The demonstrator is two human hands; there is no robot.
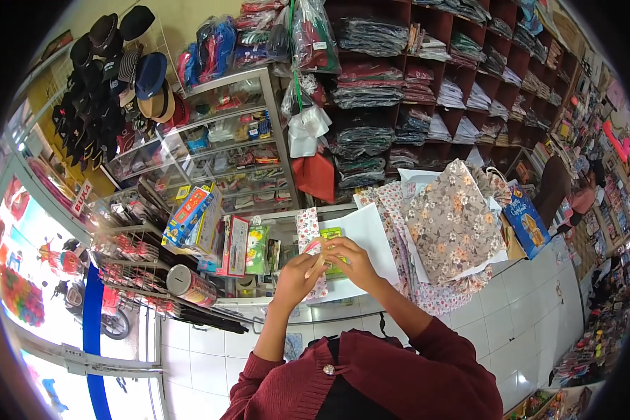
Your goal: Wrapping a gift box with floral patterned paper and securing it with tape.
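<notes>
Over the counter, my left hand (298,281) grips what looks like a roll of adhesive tape (321,257), partly hidden by the fingers. The fingertips of my right hand (354,265) pinch at the roll's other side; whether a tape end is pulled out is too small to tell. Beneath the hands lies a white sheet of paper (367,236), and on it a green and yellow box (332,232), mostly covered by my hands. A narrow strip of floral paper (307,220) runs along the sheet's left side.
Floral wrapping paper (446,226) is stacked on the right, beside a blue gift bag (526,218). Toy boxes (189,215), a green packet (257,247) and a round tin (189,283) stand left on the glass counter (289,226). A wire rack (131,262) is farther left.
</notes>
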